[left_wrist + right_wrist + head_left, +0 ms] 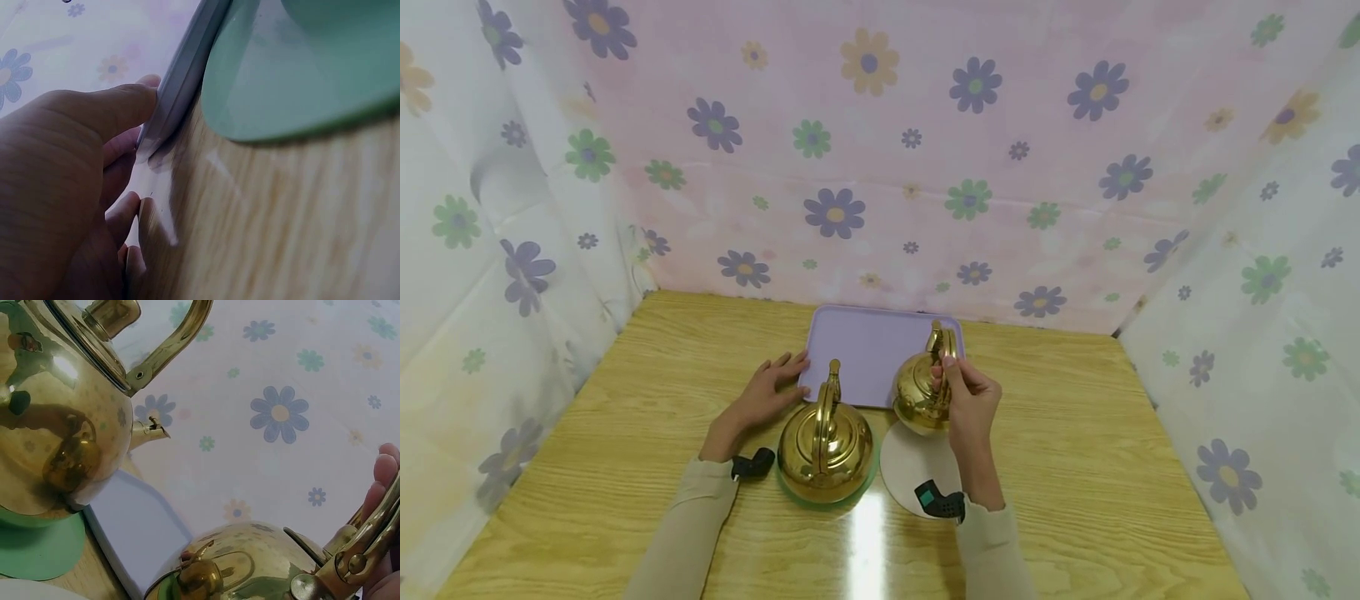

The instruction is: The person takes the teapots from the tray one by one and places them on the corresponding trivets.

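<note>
My right hand (pixel 976 404) grips the raised handle of a shiny gold kettle (pixel 917 396), which overlaps the front right part of a lilac tray (pixel 861 346) and the back of a round white mat (pixel 913 467). A second gold kettle (pixel 825 454), handle up and spout toward the back, sits on a round green mat (pixel 876 467). My left hand (pixel 766 393) lies to the left of the tray with fingers spread. In the left wrist view its thumb (pixel 128 106) touches the tray's edge (pixel 181 81). The right wrist view shows both kettles, the held one (pixel 250 556) tilted.
The wood-grain table (pixel 1075 467) meets a flowered cloth (pixel 910 167) along the back, with more cloth hanging at both sides. Behind the two mats lies the tray, near the back edge. Each wrist carries a small black device.
</note>
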`<state>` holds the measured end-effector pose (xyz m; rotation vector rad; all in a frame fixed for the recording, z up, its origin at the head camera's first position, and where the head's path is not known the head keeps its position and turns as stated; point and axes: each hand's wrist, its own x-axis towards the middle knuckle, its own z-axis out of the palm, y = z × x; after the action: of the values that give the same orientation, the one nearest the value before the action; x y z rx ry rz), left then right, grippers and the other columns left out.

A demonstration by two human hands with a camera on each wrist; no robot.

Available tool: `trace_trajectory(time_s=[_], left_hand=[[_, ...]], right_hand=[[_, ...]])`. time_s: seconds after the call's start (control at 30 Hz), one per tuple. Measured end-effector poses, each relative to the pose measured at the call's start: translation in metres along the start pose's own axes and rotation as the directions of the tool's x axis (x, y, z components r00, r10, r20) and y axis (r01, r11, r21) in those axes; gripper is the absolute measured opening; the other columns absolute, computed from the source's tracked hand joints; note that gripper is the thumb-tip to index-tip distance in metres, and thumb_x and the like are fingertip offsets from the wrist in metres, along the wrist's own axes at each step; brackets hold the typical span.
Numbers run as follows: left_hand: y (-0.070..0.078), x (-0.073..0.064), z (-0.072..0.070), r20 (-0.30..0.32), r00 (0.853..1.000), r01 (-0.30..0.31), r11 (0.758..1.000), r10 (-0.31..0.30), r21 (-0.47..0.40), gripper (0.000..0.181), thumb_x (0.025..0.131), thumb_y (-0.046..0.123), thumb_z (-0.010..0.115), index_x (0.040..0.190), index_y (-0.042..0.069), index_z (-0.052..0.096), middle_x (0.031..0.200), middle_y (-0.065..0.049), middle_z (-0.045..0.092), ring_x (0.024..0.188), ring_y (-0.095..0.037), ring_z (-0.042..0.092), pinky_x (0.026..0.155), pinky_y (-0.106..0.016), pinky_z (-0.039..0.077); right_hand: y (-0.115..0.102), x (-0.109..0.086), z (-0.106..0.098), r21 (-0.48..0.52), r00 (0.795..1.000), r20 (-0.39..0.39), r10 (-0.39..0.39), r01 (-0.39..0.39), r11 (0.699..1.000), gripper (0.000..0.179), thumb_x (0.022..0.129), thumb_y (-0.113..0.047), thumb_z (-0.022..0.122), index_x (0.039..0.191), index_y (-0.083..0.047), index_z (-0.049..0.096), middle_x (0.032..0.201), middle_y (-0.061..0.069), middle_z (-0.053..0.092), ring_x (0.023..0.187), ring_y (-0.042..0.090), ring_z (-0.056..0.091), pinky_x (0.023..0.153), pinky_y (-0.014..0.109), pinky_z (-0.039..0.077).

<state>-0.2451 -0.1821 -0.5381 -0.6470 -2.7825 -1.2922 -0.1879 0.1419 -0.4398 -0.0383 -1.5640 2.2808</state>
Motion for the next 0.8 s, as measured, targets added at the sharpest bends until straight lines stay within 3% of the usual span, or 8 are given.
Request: trace_trajectory(time_s=[0.33,0.63,0.8], left_hand=[[-0.0008,0.0009,0.0001,0.009,1.0,0.013,1.0,-0.014,0.009,0.056,0.097,0.015,0.069,0.145,-0.005,0.05,0.16,-0.018,0.038,0.151,-0.048,0.024,0.123,-0.065,0.005],[0.0004,0.0009,-0.0013,-0.002,1.0,-0.025,1.0,0.025,-0.001,0.055,0.095,0.012,0.07,0.143,-0.009,0.051,0.157,-0.023,0.04,0.148,-0.053,0.026,0.119,-0.071,0.008],[0.0013,0.0003,-0.0016,0.005,1.0,-0.011,1.0,0.011,-0.004,0.056,0.096,0.013,0.07,0.144,-0.008,0.05,0.158,-0.022,0.039,0.149,-0.051,0.025,0.121,-0.069,0.007]], right_hand=[[0.0026,-0.0036,0.0004,0.005,0.999,0.009,-0.049,0.049,0.999,0.033,0.099,-0.003,0.064,0.107,0.029,0.063,0.071,-0.001,0.075,0.06,0.006,0.068,0.061,0.019,0.059],[0.0031,-0.0058,0.0006,0.016,0.999,0.015,-0.052,0.052,0.999,0.034,0.1,-0.001,0.062,0.111,0.031,0.06,0.07,-0.002,0.075,0.057,0.006,0.067,0.059,0.018,0.058],[0.0023,-0.0068,0.001,0.009,0.999,0.011,-0.051,0.051,0.999,0.031,0.1,-0.002,0.063,0.109,0.028,0.063,0.07,-0.002,0.075,0.057,0.006,0.067,0.06,0.019,0.058]])
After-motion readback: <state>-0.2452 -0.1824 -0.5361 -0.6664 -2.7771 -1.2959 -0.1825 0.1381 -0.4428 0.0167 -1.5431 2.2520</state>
